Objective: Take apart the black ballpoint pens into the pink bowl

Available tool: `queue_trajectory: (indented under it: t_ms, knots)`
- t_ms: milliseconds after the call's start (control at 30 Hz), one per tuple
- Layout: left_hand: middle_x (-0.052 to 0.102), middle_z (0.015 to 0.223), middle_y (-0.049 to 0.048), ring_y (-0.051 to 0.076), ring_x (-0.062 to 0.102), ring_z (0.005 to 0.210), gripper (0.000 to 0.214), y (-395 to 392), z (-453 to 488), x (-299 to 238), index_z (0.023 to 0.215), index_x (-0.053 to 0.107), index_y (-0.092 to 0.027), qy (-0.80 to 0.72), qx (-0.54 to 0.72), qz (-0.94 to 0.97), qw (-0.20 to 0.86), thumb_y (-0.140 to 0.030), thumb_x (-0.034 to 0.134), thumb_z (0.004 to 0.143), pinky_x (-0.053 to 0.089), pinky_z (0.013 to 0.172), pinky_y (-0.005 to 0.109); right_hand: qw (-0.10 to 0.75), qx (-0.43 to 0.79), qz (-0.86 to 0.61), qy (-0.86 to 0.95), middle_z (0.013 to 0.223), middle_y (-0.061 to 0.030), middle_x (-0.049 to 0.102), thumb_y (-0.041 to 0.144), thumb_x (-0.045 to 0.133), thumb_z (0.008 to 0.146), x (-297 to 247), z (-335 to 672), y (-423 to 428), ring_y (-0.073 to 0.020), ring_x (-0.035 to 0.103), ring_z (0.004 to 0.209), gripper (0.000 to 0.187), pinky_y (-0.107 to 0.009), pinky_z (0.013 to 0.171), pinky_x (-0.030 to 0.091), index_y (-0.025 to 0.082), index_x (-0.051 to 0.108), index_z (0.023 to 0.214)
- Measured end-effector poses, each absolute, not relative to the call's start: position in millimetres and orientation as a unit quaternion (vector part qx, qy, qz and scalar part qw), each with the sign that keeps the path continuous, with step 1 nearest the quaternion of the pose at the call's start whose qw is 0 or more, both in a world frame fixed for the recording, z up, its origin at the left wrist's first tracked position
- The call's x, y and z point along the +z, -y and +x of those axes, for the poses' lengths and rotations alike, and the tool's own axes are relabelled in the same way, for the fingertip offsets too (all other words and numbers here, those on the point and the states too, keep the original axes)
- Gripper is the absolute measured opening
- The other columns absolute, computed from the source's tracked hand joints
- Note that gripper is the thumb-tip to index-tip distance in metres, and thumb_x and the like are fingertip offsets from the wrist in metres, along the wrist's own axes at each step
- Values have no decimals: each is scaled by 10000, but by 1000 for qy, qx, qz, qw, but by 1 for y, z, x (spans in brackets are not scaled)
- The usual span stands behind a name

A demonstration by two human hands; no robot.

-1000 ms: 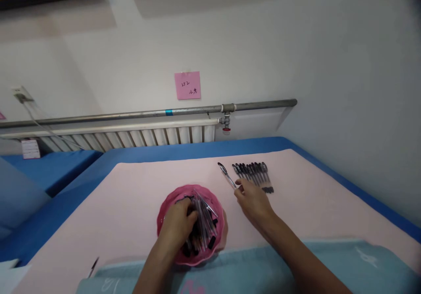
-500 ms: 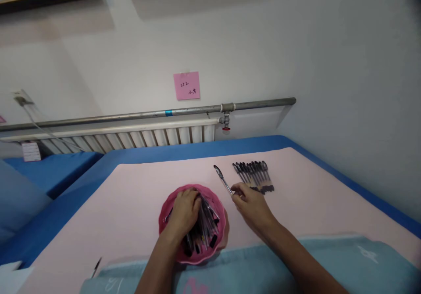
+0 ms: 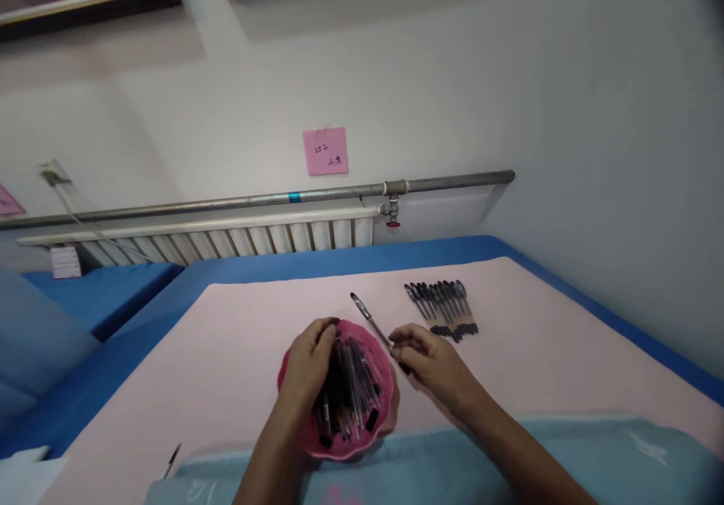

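Pens lie on pink tabletop (radiator behind).

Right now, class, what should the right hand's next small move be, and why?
Probably lay the slim grey pen with black ends beside the row of slim black-capped pens: the right hand pinches it, they look alike, and the row lies just beyond that hand.
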State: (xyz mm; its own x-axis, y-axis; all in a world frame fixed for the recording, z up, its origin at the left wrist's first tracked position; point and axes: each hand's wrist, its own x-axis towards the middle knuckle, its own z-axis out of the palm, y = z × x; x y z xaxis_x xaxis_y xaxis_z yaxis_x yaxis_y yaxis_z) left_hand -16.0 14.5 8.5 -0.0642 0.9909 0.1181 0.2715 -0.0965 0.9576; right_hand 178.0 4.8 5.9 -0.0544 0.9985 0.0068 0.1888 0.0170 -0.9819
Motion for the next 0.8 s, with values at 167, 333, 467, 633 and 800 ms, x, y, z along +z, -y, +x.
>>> queue_trajectory:
  t_ms: [167, 333, 467, 633, 800]
  knots:
    - [477, 584, -44, 68, 383, 480, 328, -5, -15, 20, 891, 629, -138, -370, 560, 366, 645, -434, 642, 749, 289, 449, 202, 396, 630, -445, 499, 556, 61, 466, 220, 604, 603, 14, 161, 11, -67, 351, 458, 176, -202, 438, 226, 196, 612, 776]
    - [429, 555, -59, 41, 354, 461, 261, 0, -13, 26, 744, 587, -125, -332, 569, 354, 663, -356, 706, 720, 277, 432, 177, 329, 690, -411, 497, 510, 73, 423, 284, 581, 664, 17, 153, 23, -59, 286, 409, 190, -211, 423, 214, 194, 616, 827]
    - [417, 526, -72, 38, 353, 435, 298, -2, -19, 27, 670, 523, -147, -360, 592, 342, 635, -372, 715, 700, 264, 409, 170, 270, 661, -407, 570, 517, 62, 453, 287, 558, 710, 23, 153, 27, -61, 338, 411, 112, -206, 408, 235, 181, 583, 737]
    - [383, 442, -93, 44, 296, 357, 354, -3, -43, 27, 597, 455, -183, -467, 590, 347, 560, -431, 697, 669, 194, 364, 186, 249, 593, -466, 607, 520, 51, 505, 147, 515, 666, 26, 163, 22, -70, 418, 449, 55, -185, 416, 277, 177, 560, 678]
    - [440, 425, -55, 80, 348, 385, 328, 0, -54, 28, 542, 501, -187, -587, 378, 485, 526, -435, 677, 665, 219, 400, 217, 272, 577, -512, 576, 443, 79, 467, 212, 479, 716, 18, 171, 14, -62, 357, 332, 47, -194, 349, 240, 200, 511, 684]
